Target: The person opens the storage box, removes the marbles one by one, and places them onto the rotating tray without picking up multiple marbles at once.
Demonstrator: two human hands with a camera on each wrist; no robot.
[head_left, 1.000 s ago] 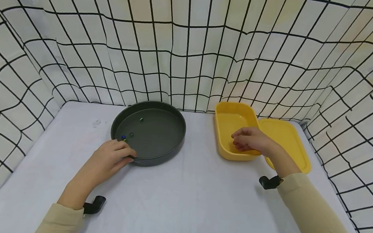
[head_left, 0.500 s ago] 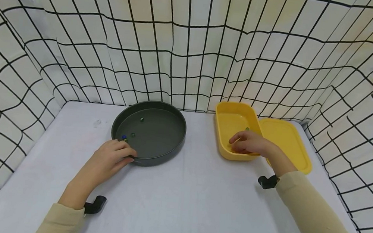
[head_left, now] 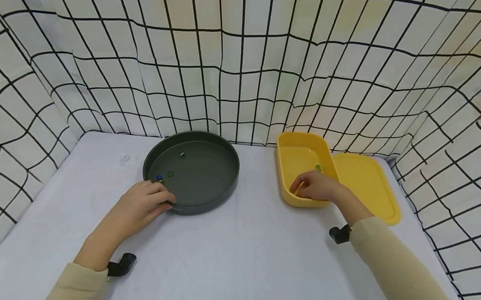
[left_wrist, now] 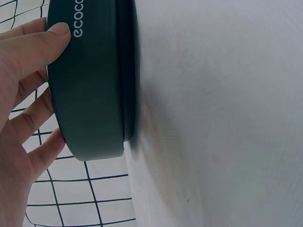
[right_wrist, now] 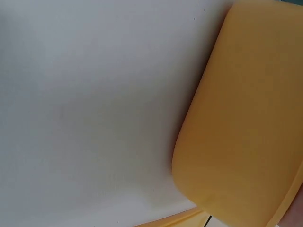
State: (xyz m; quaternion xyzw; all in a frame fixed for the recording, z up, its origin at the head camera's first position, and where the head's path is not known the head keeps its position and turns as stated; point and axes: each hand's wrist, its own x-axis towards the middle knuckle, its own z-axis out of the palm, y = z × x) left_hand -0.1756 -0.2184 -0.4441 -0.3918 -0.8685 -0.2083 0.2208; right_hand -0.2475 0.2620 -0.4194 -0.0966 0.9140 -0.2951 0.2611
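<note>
My left hand [head_left: 144, 201] holds the near-left rim of a dark green round pan [head_left: 202, 185]. In the left wrist view the thumb presses the pan's outer wall while the fingers reach over the rim. Inside the pan lie several small marbles: one green [head_left: 182, 154], another green [head_left: 170, 173] and a blue one [head_left: 159, 177] near my fingers. My right hand [head_left: 317, 185] reaches down into the near end of a yellow plastic box [head_left: 283, 166], fingers bent toward its floor. Their tips are hidden, and I cannot tell whether they pinch anything. A green marble [head_left: 318, 168] lies beyond that hand.
A flat yellow lid [head_left: 365, 181] lies on the white tabletop [head_left: 234, 260], right of the box. Behind and on both sides rise white walls with black grid netting [head_left: 252, 74]. Both wrists wear small black cameras.
My right hand has moved slightly left and lower into the yellow box, and the green marble beyond it has come into sight. The left hand and pan stay put.
</note>
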